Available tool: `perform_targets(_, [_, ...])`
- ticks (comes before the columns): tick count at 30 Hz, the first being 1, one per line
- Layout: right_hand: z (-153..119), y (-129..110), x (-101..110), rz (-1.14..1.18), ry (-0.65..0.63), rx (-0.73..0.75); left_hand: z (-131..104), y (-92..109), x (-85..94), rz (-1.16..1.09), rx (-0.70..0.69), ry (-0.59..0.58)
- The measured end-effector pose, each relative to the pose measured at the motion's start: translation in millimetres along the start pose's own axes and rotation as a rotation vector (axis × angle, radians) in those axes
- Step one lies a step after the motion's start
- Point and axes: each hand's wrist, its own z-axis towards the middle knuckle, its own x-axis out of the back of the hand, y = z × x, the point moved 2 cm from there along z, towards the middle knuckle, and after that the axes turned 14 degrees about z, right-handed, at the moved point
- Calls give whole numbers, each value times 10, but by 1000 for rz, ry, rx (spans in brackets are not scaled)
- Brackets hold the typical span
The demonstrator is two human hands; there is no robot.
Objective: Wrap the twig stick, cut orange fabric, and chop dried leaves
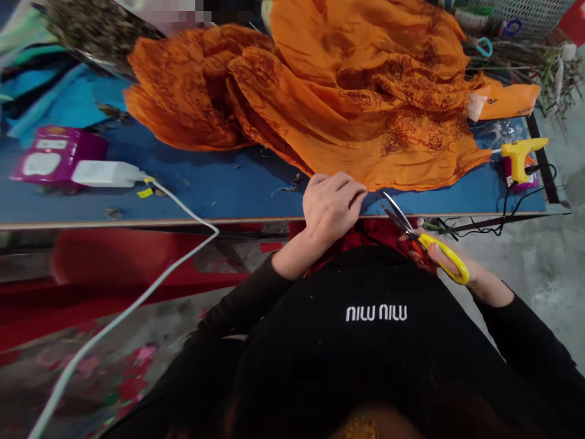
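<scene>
Orange cloth with dark printed patterns (329, 122) lies crumpled over the blue table (192, 177). At its near edge, my left hand (331, 204) is closed, its fingers pinching the cloth's border by the table's front edge. My right hand (450, 259) grips a pair of scissors (439, 253) with yellow and red handles. The scissors' blades are parted and point toward the cloth's near edge, apart from it. Part of my right hand is hidden behind the handles.
A purple power socket (61, 152) with a white plug (107, 174) stands at left, its cable crossing the table's front edge. A yellow glue gun (518, 155) rests at right beside an orange packet (507, 100). Dried plant matter (95, 30) is piled at back left.
</scene>
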Motion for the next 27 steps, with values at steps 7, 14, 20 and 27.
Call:
perform_targets(7, [435, -144, -394, 74, 55, -8, -12, 89, 23, 35, -80, 74])
perform_targets(14, [590, -63, -593, 194, 128, 26, -25, 95, -11, 45, -36, 125])
perform_targets(20, [517, -51, -611, 183, 212, 14, -30, 109, -57, 2, 27, 42])
perform_targets(27, [460, -9, -605, 137, 235, 60, -77, 88, -71, -88, 118, -36])
